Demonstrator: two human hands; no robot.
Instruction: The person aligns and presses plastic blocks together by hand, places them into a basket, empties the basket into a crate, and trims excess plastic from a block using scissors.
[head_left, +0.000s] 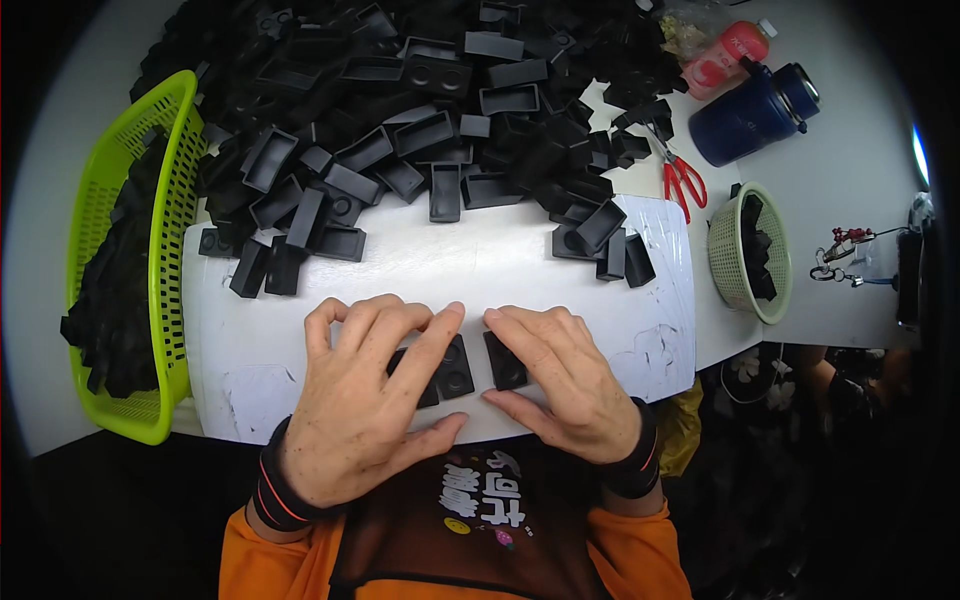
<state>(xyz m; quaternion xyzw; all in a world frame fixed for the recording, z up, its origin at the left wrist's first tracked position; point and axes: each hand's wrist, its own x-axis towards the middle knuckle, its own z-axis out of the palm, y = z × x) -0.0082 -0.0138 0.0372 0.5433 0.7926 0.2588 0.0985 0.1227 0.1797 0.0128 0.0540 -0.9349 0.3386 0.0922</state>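
Observation:
My left hand point(365, 395) arches over black plastic blocks point(456, 368) with round marks on their faces, lying on the white board point(480, 240). Its index finger crosses above them and the thumb is spread apart, just short of their near edge; the other fingers cover the rest. Opposite, my right hand point(570, 380) pinches a similar black block point(506, 362) between thumb and fingers, partly hiding it. A narrow gap parts the two sets of blocks. Both wrists wear black bands.
A large heap of black blocks point(430, 75) fills the far side, spilling onto the board. Left stands a green basket point(172, 270) of black pieces; right, a pale basket point(730, 265). Red-handled scissors point(685, 185), a blue flask point(740, 120) and a pink bottle point(725, 62) lie beyond.

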